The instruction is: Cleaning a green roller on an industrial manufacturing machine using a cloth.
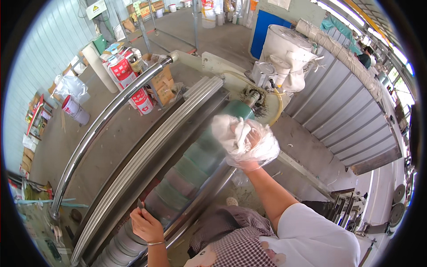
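Observation:
My right hand (254,137), wrapped in a clear plastic bag (267,149), is closed on a bunched white cloth (240,133). The cloth lies against the upper end of a long green roller (202,153), whose middle shows bands of green and reddish tint. Lower down, my left hand (147,226) is closed with its fingertips together beside the same roller. A small dark flat piece (141,205) sticks up from those fingers; its kind cannot be made out. A thin bracelet circles that wrist. The bag hides part of my right fingers.
A ridged metal bar (151,155) and a curved-looking chrome rail (100,118) run along the roller's far side. Red-and-white cans (120,69) and cartons stand beyond. White sacks (284,49) sit at the roller's far end by a corrugated metal panel (340,102). A person (365,57) is far right.

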Available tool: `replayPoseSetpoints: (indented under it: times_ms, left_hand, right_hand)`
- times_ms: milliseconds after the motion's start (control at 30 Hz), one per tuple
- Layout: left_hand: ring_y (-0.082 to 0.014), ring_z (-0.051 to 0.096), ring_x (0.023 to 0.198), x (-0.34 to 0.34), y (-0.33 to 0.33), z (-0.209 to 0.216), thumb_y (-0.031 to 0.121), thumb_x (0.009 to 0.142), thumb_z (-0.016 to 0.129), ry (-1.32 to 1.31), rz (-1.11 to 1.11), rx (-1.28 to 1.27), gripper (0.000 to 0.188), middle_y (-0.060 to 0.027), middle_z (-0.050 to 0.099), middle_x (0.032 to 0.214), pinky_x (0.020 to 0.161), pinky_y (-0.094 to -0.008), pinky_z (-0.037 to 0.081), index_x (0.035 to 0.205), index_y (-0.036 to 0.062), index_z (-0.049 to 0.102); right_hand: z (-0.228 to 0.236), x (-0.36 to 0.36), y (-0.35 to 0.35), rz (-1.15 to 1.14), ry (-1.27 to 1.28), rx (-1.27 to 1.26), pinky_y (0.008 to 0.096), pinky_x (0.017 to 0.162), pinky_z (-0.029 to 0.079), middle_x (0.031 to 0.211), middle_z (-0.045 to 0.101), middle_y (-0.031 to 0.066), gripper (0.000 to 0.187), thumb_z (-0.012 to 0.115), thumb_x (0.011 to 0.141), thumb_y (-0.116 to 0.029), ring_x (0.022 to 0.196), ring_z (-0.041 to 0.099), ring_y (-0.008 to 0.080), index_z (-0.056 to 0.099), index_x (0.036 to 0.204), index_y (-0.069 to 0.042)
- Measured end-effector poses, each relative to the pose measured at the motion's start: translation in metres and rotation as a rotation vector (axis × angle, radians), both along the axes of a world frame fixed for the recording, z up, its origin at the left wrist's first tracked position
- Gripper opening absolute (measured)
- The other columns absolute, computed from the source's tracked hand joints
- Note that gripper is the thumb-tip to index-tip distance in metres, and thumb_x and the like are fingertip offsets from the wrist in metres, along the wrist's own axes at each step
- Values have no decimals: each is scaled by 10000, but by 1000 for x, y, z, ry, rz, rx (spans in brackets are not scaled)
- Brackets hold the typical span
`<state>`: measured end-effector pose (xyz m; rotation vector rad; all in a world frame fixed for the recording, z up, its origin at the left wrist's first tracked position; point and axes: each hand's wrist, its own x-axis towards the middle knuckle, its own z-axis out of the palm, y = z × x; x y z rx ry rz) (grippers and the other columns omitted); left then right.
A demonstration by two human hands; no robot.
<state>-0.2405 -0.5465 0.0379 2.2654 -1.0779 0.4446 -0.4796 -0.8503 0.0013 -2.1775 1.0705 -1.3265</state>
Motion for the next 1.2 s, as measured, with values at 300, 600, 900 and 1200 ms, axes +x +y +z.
replayPoseSetpoints:
  times_ms: [300,600,900,1200]
  left_hand:
    - [-342,708,975,-16,12,-12,145,1011,472,-209,-77,-76,178,-120,715,1116,881,-466,528,1057,1,566]
    - [-352,691,834,-8,17,-11,135,1011,471,-86,-15,-10,181,-138,714,1004,785,-451,519,1086,-4,559]
    - [-398,656,822,1,5,-1,96,958,530,83,43,68,110,-166,694,938,742,-473,503,1020,7,544]
    - [-326,700,993,-28,4,-14,91,996,473,-246,-119,-197,134,-115,722,988,878,-469,510,1075,18,553]
  right_hand:
    - [136,65,28,259,196,566,237,610,479,787,682,-22,288,642,914,-377,722,629,64,715,932,-99]
    - [163,109,-16,49,1005,598,378,764,540,708,721,10,528,576,852,-614,713,701,180,760,738,-132]
    - [87,21,51,82,-327,320,305,649,515,771,701,52,373,684,782,-501,723,679,180,718,909,-151]
    - [-24,61,-108,420,1236,95,324,715,550,853,674,-12,319,545,912,-447,831,661,147,693,949,-167]
